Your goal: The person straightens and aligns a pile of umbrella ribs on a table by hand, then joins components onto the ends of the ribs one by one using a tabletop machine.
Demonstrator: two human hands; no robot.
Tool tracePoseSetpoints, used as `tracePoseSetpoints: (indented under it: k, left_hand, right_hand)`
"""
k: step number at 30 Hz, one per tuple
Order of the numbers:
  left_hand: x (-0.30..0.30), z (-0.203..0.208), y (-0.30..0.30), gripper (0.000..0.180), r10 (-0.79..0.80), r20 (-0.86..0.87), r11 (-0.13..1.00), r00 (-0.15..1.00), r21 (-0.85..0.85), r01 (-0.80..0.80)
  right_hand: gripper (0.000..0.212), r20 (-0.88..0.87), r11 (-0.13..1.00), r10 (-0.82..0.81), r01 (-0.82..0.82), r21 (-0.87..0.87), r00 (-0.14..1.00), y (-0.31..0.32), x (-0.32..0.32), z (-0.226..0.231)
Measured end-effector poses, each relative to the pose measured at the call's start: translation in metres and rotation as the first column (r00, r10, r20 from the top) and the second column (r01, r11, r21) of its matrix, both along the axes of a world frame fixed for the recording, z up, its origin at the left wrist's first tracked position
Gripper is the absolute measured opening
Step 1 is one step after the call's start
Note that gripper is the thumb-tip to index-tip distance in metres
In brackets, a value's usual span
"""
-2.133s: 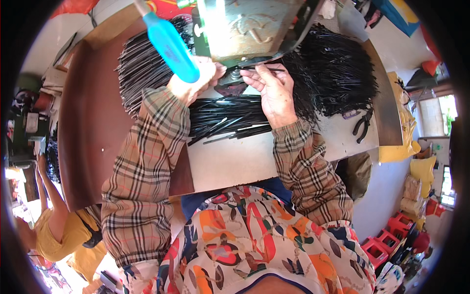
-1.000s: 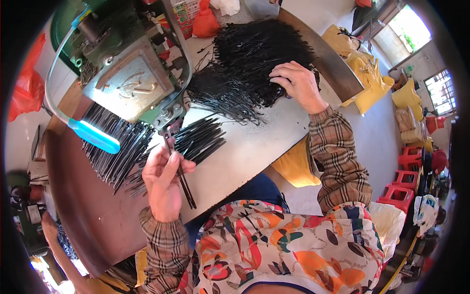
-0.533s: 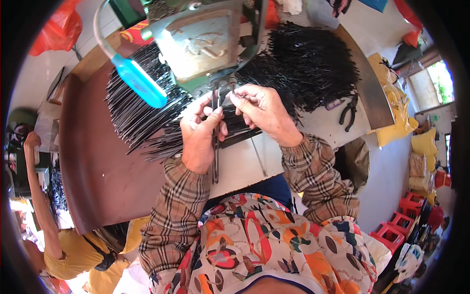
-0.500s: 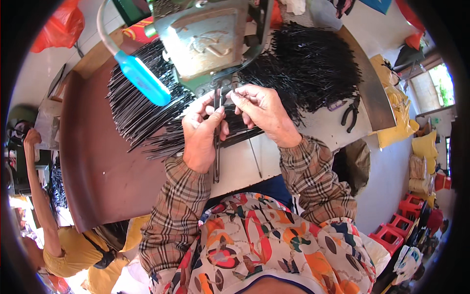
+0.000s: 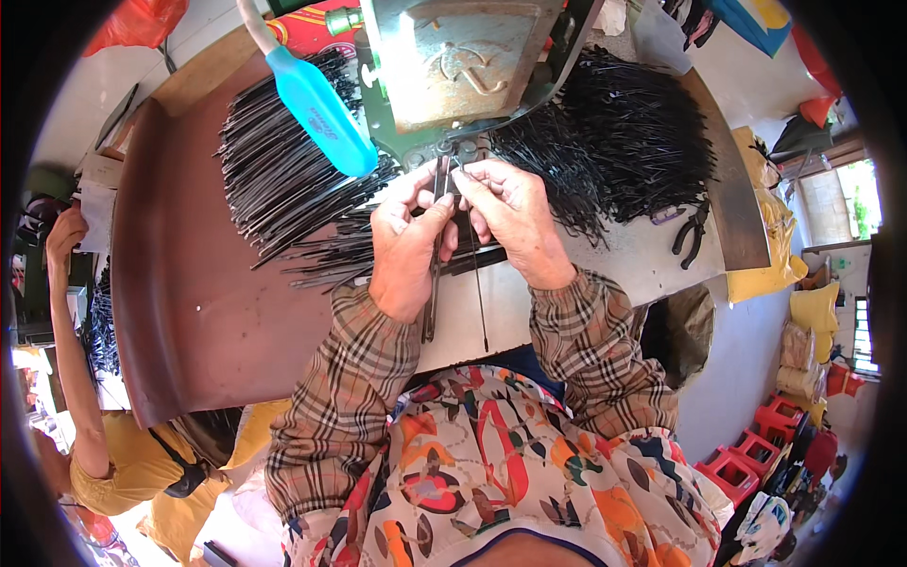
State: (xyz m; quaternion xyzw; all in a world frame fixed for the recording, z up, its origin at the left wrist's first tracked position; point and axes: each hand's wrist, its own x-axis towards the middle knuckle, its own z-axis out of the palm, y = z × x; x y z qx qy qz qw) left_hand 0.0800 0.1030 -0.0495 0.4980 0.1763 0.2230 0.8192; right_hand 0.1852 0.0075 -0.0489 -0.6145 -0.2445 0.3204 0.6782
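Observation:
My left hand [image 5: 408,244] is closed on a dark metal umbrella rib [image 5: 432,302], a long narrow strip that points down toward me. Beside it, my right hand [image 5: 518,213] pinches a thinner black rib [image 5: 480,293], its free end hanging near the table edge. Both sets of fingertips meet just below the head of a green press machine [image 5: 463,71], whose worn metal plate carries a raised umbrella shape. The upper ends of the ribs are at the machine's small tooling [image 5: 456,149]; whether they touch it is hidden by my fingers.
Bundles of black ribs lie left [image 5: 283,165] and right [image 5: 638,132] on the table. A blue lamp [image 5: 326,118] hangs beside the machine. Black-handled pliers [image 5: 693,231] lie at the right edge. A co-worker in yellow [image 5: 123,472] is at far left; red stools [image 5: 756,452] stand right.
The view has shifted, so the machine and lamp appear farther right. Both hands remain at the tooling with their ribs; the right hand's rib now hangs more upright and nearer the left one.

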Motion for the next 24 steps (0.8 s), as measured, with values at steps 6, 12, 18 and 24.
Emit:
tracePoseSetpoints:
  k: [6, 12, 18, 24]
  left_hand:
    - [-0.002, 0.001, 0.001, 0.04, 0.003, -0.036, 1.0, 0.999, 0.01, -0.003]
    - [0.002, -0.001, -0.001, 0.041, 0.049, -0.034, 0.999, 0.998, -0.015, -0.05]
    - [0.016, 0.007, 0.006, 0.037, 0.125, 0.003, 0.991, 0.992, 0.048, -0.125]
    - [0.021, 0.007, 0.008, 0.037, 0.147, -0.03, 0.988, 0.989, 0.043, -0.146]
  right_hand:
    - [0.018, -0.018, 1.0, 0.015, -0.015, 0.003, 1.0, 0.002, -0.001, -0.002]
    - [0.018, -0.096, 0.998, 0.034, -0.029, 0.051, 0.995, 0.006, 0.0, -0.005]
    - [0.02, -0.172, 0.991, 0.051, -0.029, 0.127, 0.984, 0.018, 0.009, -0.003]
    - [0.019, -0.197, 0.984, 0.055, -0.019, 0.177, 0.979, 0.019, 0.01, 0.001]
